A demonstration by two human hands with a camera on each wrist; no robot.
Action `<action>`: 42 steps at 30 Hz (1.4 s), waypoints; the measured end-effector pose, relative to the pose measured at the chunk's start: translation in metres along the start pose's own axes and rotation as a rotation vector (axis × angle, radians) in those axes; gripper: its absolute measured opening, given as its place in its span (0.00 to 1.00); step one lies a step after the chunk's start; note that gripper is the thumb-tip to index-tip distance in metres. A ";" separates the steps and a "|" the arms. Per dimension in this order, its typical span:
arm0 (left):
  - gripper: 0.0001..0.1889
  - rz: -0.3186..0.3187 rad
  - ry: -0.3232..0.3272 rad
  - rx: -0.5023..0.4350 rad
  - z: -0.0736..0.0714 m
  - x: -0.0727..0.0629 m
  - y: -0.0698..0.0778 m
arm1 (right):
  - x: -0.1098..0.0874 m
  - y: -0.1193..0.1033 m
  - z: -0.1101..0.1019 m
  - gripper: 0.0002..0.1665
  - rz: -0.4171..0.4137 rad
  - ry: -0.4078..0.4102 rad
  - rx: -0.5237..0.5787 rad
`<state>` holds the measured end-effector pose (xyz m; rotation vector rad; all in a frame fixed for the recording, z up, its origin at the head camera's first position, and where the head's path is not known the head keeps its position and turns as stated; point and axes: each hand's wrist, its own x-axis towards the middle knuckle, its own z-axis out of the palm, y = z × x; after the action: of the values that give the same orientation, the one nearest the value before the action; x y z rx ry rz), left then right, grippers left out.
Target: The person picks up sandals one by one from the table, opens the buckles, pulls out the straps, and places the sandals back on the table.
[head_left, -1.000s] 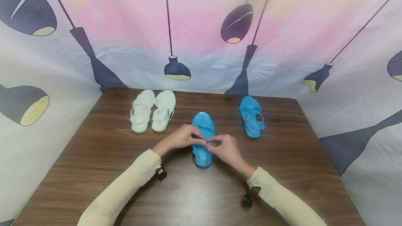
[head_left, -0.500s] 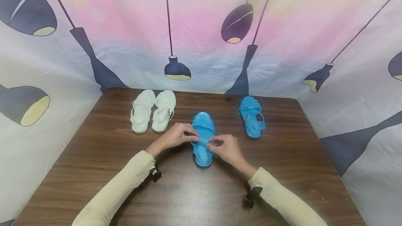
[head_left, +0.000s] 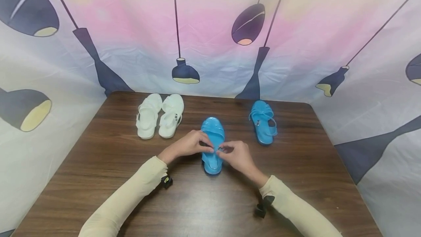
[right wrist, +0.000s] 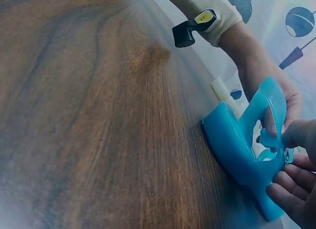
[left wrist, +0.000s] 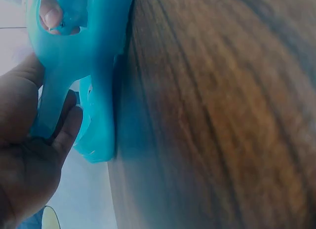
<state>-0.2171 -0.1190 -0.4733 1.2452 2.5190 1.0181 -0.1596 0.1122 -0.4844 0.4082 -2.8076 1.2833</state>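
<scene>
A blue sandal point(head_left: 213, 126) lies on the table between both hands, toe pointing away. My left hand point(head_left: 190, 144) pinches its ankle strap point(left wrist: 53, 98) between thumb and fingers, over the middle of the footbed. From the other side, my right hand point(head_left: 237, 154) pinches around the small metal buckle point(right wrist: 288, 155) at the sandal's side. The strap's free end point(right wrist: 268, 139) shows at the left fingertips, close to the buckle in the right wrist view. How far the strap runs through the buckle, I cannot tell.
A second blue sandal point(head_left: 264, 134) lies at the back right. Two white sandals, one on the left point(head_left: 147, 120) and one beside it point(head_left: 169, 123), are at the back left of the wooden table point(head_left: 204, 207). A printed cloth point(head_left: 210, 28) hangs behind.
My left hand slid left along the strap to the sandal's edge, then came back right toward the buckle. The right hand stays nearly still at the buckle.
</scene>
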 end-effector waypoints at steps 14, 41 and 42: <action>0.07 -0.018 0.026 0.063 -0.007 0.001 -0.004 | -0.002 0.000 -0.004 0.12 0.010 0.010 0.034; 0.08 -0.097 -0.017 0.142 0.002 0.038 0.006 | -0.018 0.018 -0.026 0.09 0.098 0.146 0.056; 0.08 -0.090 -0.021 0.144 0.002 0.039 0.006 | -0.018 0.018 -0.027 0.09 0.097 0.150 0.052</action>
<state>-0.2370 -0.0861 -0.4648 1.1586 2.6465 0.8123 -0.1491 0.1479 -0.4825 0.1704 -2.7045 1.3459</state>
